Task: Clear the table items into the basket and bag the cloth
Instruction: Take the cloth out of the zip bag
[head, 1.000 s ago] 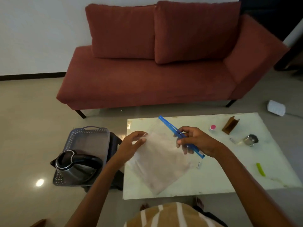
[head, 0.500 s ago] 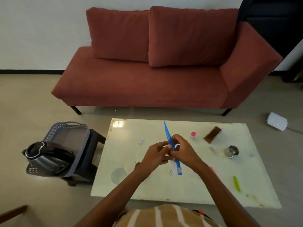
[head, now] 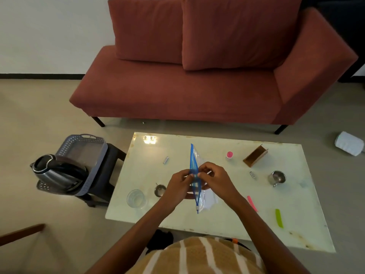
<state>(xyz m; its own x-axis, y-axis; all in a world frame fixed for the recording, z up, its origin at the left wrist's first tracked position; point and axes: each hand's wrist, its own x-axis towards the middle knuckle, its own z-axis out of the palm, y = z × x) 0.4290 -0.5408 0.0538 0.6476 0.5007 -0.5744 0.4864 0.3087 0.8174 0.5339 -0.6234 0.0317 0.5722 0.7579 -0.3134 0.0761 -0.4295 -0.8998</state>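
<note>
A clear plastic bag with a blue zip strip [head: 193, 165] is held edge-on over the middle of the pale table [head: 233, 224]. My left hand [head: 178, 184] and my right hand [head: 214, 177] pinch the zip strip from either side at its middle. White cloth [head: 209, 198] shows through the bag's lower part. To the left, a grey perforated basket [head: 88, 147] stands on a dark stool and holds a steel kettle [head: 57, 173].
On the table lie a glass [head: 136, 198], a small steel cup [head: 159, 190], a steel mug [head: 277, 177], a pink-capped item [head: 229, 154], a wooden holder [head: 255, 156], pink [head: 252, 203] and green [head: 279, 218] sticks, small metal pieces [head: 165, 160]. A red sofa [head: 197, 86] stands behind.
The bag, spread flat between my hands a second ago, now stands edge-on with both hands close together on its zip strip. My view has shifted left and down over the table.
</note>
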